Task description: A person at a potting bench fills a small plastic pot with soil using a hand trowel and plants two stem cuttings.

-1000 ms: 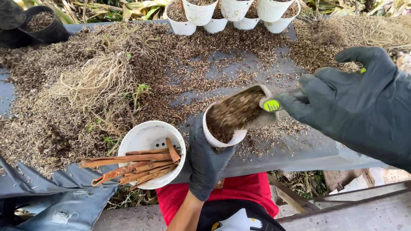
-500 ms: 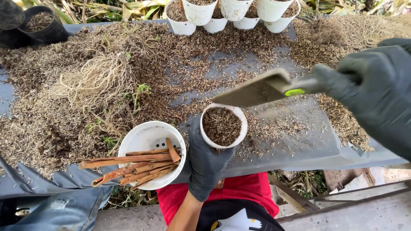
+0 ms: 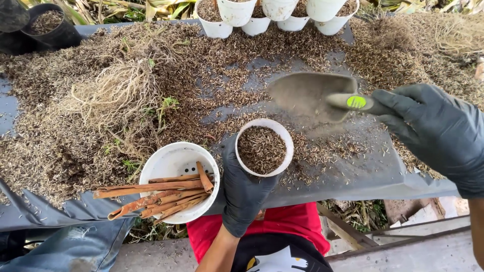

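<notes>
My left hand [image 3: 244,194], in a dark glove, grips a small white pot [image 3: 264,147] from below; the pot is upright and filled almost to the rim with brown husk mix. My right hand [image 3: 436,128], also gloved, holds a grey trowel [image 3: 312,94] by its handle with a green spot. The trowel blade is empty and hovers above and to the right of the pot, over the husk-strewn grey sheet [image 3: 373,176].
A white bowl [image 3: 171,161] holding several brown bark sticks [image 3: 151,194] sits left of the pot. A dry root clump [image 3: 113,93] lies in the husk heap. Filled white pots [image 3: 236,11] line the far edge; a black pot [image 3: 48,27] stands far left.
The trowel tipped its load into the white pot, then lifted away up and to the right, now empty. The pot has come upright and is fuller.
</notes>
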